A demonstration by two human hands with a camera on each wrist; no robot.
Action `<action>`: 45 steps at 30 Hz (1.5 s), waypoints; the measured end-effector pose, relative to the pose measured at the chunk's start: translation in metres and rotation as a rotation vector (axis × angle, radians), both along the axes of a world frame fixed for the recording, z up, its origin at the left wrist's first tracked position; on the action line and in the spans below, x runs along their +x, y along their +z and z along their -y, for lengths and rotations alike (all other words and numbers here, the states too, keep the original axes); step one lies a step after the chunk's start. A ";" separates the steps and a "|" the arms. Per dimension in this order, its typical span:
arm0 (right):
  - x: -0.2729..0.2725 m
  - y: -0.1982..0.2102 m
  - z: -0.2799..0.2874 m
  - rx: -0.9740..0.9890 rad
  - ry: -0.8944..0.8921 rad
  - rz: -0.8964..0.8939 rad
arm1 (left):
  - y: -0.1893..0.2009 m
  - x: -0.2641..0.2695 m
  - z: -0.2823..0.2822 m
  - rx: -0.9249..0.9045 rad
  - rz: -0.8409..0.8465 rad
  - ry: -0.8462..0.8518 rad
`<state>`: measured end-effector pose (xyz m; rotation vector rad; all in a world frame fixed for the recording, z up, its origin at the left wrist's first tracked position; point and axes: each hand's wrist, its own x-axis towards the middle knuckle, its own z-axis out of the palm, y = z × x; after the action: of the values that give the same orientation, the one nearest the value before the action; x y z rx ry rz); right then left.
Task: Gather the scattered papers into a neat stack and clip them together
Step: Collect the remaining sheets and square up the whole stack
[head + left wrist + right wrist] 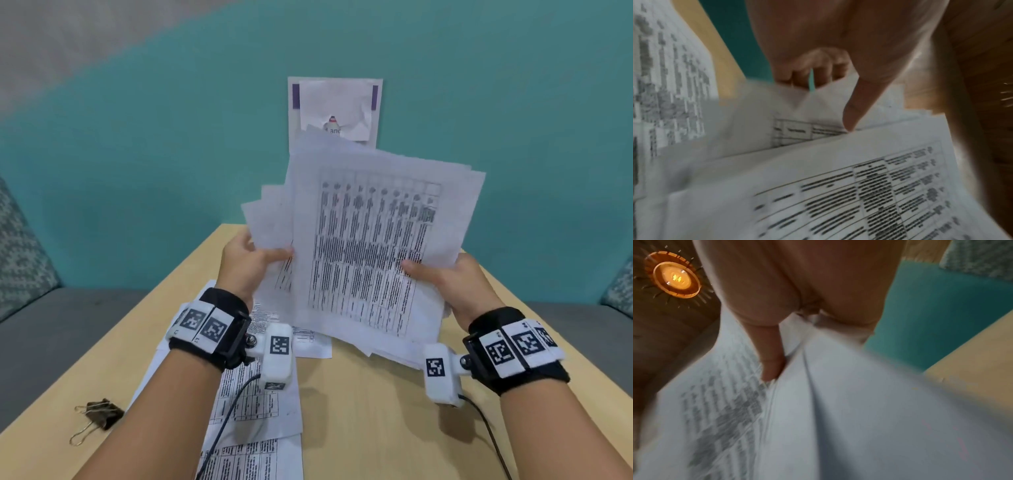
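Observation:
I hold a loose, uneven bundle of printed papers (370,246) upright above the wooden table (370,411). My left hand (250,263) pinches its left edge, thumb on the front sheet. My right hand (445,277) grips its right edge, thumb on the table print. In the left wrist view the thumb (857,110) presses the papers (838,186). In the right wrist view the thumb (770,356) lies on the blurred papers (838,418). More printed sheets (253,411) lie on the table under my left forearm. Two binder clips (99,416) lie at the table's near left.
A sheet (334,109) is fixed to the teal wall behind the table. Grey seat cushions (68,325) flank the table on both sides. Cables run from both wrist cameras across the near table.

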<state>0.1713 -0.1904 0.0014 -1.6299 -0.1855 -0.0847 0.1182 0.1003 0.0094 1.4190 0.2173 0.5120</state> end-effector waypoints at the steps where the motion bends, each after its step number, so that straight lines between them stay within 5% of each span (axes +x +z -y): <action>1: 0.000 0.001 -0.001 0.049 -0.021 0.014 | 0.002 0.001 -0.001 0.029 0.007 0.075; 5: -0.002 0.009 -0.008 0.350 -0.104 -0.040 | 0.005 0.000 0.004 -0.063 -0.011 0.171; 11: -0.003 0.006 -0.033 0.603 -0.010 -0.229 | 0.010 -0.010 0.036 -0.437 -0.081 -0.330; 15: -0.010 0.004 -0.054 0.642 0.150 -0.283 | 0.013 -0.004 0.042 -0.386 0.075 -0.151; 20: -0.015 0.013 -0.049 0.601 0.074 -0.191 | 0.021 -0.008 0.020 -0.236 0.152 0.037; 26: -0.003 0.025 0.006 0.384 -0.312 0.006 | 0.025 -0.010 -0.015 -0.071 0.140 0.032; 34: -0.005 0.022 0.017 0.140 0.188 -0.150 | 0.015 -0.009 -0.016 0.041 0.063 -0.123; 45: -0.004 0.009 -0.002 0.137 -0.082 0.061 | 0.000 -0.001 0.004 0.079 0.059 -0.098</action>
<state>0.1678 -0.1886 0.0104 -1.4991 -0.1560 -0.2055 0.1175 0.0960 0.0094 1.4811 0.0803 0.4857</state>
